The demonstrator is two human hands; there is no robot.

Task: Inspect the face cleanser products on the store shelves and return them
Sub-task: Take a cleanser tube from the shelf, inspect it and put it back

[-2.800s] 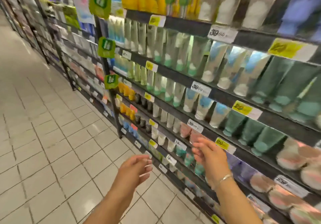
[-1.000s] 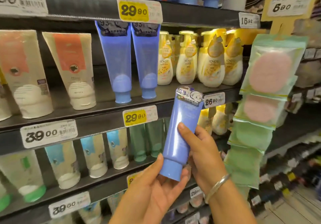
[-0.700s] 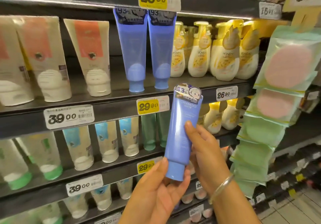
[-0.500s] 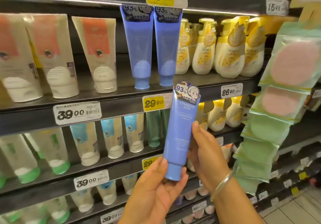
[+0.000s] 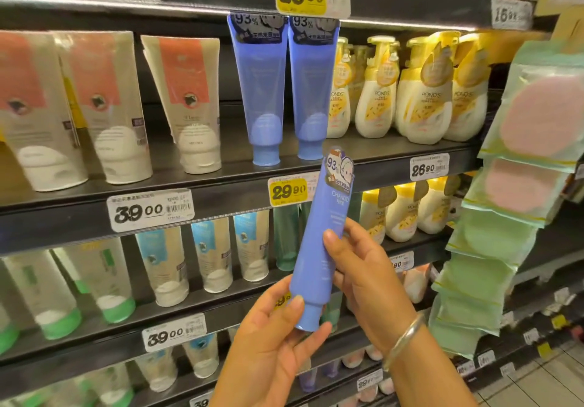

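I hold a blue face cleanser tube (image 5: 319, 248) upright in front of the shelves, cap down, its printed sticker at the top. My right hand (image 5: 363, 277) grips the tube's middle from the right, thumb across its front. My left hand (image 5: 278, 343) cups the cap from below, thumb against the tube's lower edge. Two matching blue tubes (image 5: 284, 90) stand on the shelf (image 5: 379, 157) just above, behind a yellow 29.90 price tag (image 5: 288, 192).
Beige tubes with orange labels (image 5: 110, 106) stand left of the blue ones, white-and-yellow pump bottles (image 5: 410, 97) to the right. Lower shelves carry tubes with blue and green labels (image 5: 202, 264). A hanging strip of green packets with pink pads (image 5: 521, 169) juts out at the right.
From reaching empty-handed along the aisle, both hands now hold the blue tube. Over the last second the tube has turned more upright and my view has shifted right and slightly up.
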